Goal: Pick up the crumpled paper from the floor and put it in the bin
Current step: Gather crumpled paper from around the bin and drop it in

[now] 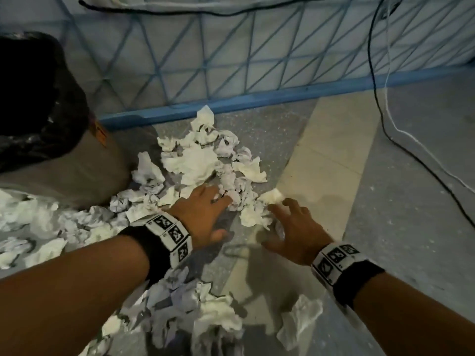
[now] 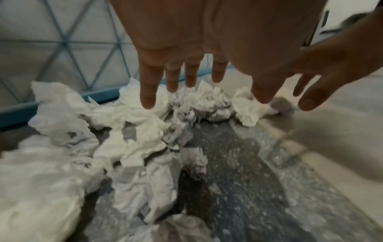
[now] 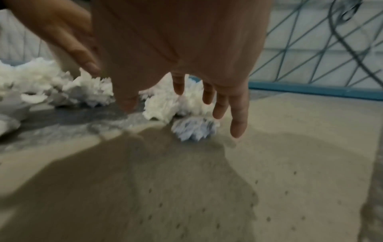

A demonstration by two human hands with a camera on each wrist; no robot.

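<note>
A: What's the biggest thing there?

B: The floor, grey speckled with one pale strip across it. Next, one bin at the left, lined with a black bag; the frame edge cuts it off, so its whole shape is unclear.

A: And the crumpled paper?

B: The crumpled paper is on the floor in one loose heap, too many wads to count; they overlap. The heap's long axis runs from the blue rail toward the person, just beside the bin. More wads lie under the left forearm, partly hidden. One small bluish wad sits at the heap's right edge.

A: Hands?

B: Two. The left hand reaches over the heap, fingers straight and spread, holding nothing. The right hand hangs beside it, fingers relaxed and apart, empty. Whether fingertips touch paper is hard to tell; the wrist views are blurred.

A: Anything smaller?

B: Two cables, one black cable and one white cable, trailing at right.
</note>
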